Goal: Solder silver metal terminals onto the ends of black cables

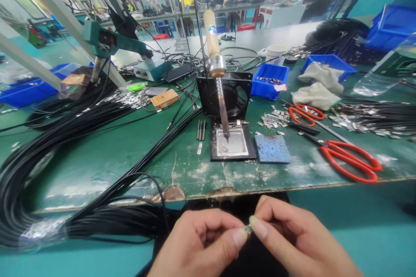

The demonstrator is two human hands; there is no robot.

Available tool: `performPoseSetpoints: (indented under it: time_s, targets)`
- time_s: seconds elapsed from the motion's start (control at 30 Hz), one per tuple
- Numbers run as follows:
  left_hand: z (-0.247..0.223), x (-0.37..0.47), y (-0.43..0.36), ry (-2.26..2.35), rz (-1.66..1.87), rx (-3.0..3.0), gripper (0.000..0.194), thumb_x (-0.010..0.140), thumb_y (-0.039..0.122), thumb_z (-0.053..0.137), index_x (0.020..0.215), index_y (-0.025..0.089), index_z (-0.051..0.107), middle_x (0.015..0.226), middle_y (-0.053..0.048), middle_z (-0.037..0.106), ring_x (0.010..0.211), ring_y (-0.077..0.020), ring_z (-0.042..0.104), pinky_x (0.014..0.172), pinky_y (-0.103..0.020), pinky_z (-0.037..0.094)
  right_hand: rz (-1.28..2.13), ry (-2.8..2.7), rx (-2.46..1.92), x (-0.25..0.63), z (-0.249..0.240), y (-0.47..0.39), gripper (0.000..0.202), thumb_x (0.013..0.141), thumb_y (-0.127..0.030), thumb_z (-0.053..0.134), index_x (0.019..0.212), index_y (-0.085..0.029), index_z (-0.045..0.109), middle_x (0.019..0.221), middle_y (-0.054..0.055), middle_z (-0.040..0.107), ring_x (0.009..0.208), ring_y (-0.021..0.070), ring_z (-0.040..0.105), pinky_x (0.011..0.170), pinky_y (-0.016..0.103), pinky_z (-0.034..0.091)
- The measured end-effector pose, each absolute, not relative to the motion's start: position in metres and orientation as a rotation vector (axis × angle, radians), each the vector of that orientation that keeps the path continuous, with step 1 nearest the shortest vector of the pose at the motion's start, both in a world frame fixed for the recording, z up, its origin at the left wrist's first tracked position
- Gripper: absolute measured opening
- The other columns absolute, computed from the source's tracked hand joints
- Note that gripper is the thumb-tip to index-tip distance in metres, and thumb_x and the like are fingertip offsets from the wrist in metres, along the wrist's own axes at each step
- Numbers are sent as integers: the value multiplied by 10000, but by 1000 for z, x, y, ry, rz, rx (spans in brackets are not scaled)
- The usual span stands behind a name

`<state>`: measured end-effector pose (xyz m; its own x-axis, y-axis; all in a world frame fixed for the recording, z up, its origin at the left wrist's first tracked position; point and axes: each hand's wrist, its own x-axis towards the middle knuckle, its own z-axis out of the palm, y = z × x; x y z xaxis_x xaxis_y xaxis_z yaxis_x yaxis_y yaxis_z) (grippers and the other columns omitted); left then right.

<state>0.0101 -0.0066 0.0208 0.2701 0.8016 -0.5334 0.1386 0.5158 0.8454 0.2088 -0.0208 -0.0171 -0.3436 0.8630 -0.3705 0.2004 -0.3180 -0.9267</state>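
Note:
In front of the bench edge, my left hand and my right hand meet, both closed in a pinch. Between their fingertips sits a small metal connector with a speck of red, mostly covered by the thumbs. Beyond the hands, a soldering iron with a wooden handle hangs tip down over a square metal tray on a black base. A blue sponge lies to the right of that base. Small connector pieces lie to its left.
Black cable bundles cover the left side and hang over the front edge. Red-handled scissors, loose metal pieces and gloves are on the right. A black fan stands behind the iron, beside a blue bin.

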Motion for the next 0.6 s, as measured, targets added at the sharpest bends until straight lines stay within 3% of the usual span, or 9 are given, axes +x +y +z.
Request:
performPoseSetpoints:
  time_s: [0.6]
  targets:
    - [10,6,-2,1177,474,1026,311,859,453,743,852,157,837,714,-21,641,688,-163,485,623,-269,360,1735,-1377,-1345,206,-17,-19,400,995,-572,520,792,-228,535,714,-48,448,655,144,383,596,254,335]
